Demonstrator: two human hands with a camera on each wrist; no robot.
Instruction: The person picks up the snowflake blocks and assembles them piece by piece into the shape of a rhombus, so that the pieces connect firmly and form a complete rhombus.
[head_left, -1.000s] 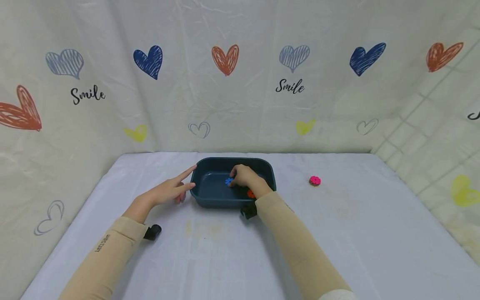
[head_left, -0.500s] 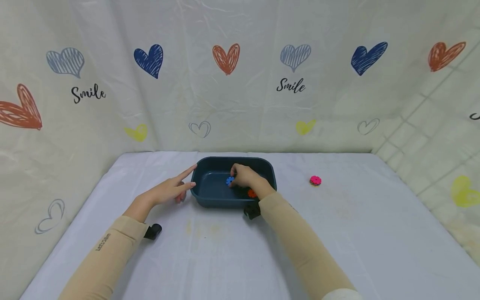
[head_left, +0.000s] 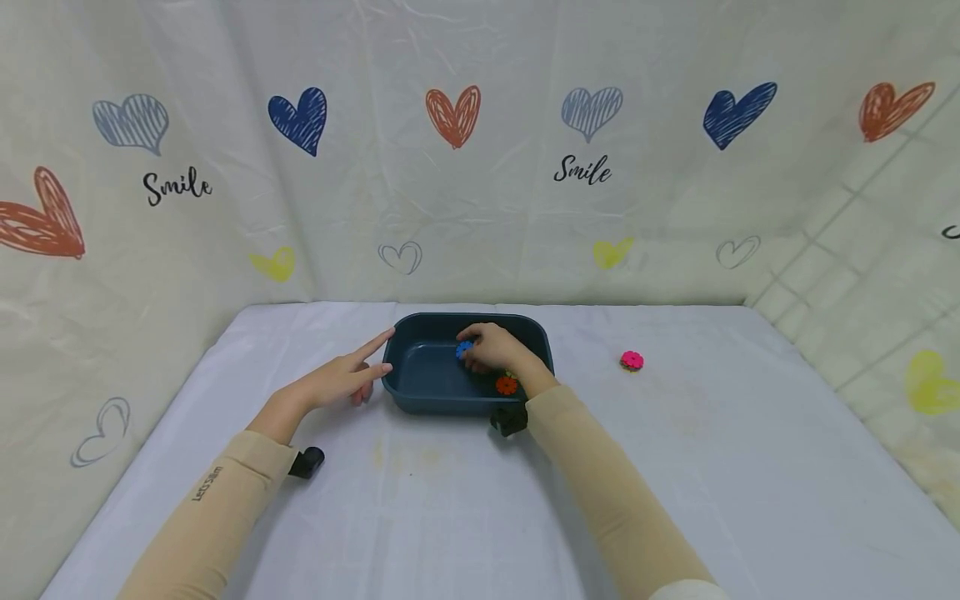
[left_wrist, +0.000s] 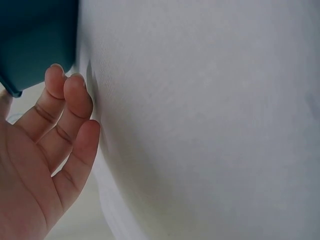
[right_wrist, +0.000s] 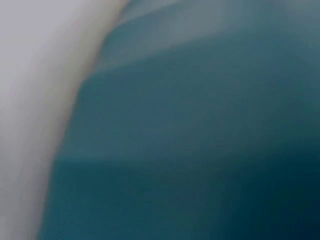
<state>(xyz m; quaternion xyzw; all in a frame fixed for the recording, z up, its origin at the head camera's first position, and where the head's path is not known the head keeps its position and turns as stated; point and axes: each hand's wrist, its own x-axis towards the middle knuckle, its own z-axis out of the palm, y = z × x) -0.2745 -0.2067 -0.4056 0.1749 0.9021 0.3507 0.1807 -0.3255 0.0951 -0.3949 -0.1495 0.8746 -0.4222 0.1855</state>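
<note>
A dark teal plastic bin [head_left: 427, 404] stands at the middle of the table's far part. My left hand [head_left: 330, 385] is at its left side, index finger and thumb stretched to the rim. In the left wrist view the other fingers of the left hand [left_wrist: 55, 130] are loosely bent beside the bin wall [left_wrist: 40, 55] and hold nothing. My right hand [head_left: 495, 347] reaches into the bin, pinching a blue flower-shaped piece [head_left: 463, 350] between thumb and fingers. Below that hand, an orange flower-shaped piece [head_left: 506, 385] lies in the bin. The right wrist view shows only the blurred bin wall [right_wrist: 150, 125].
A pink flower-shaped piece [head_left: 632, 360] lies on the white-covered table [head_left: 720, 450] right of the bin, on top of something darker. Black wrist cameras sit under both forearms, the right one [head_left: 510, 421] close to the bin's front wall. A printed curtain [head_left: 495, 208] hangs behind.
My right hand has shifted slightly right and up with the blue piece, and the orange piece shows more fully. The left hand stays at the rim.
</note>
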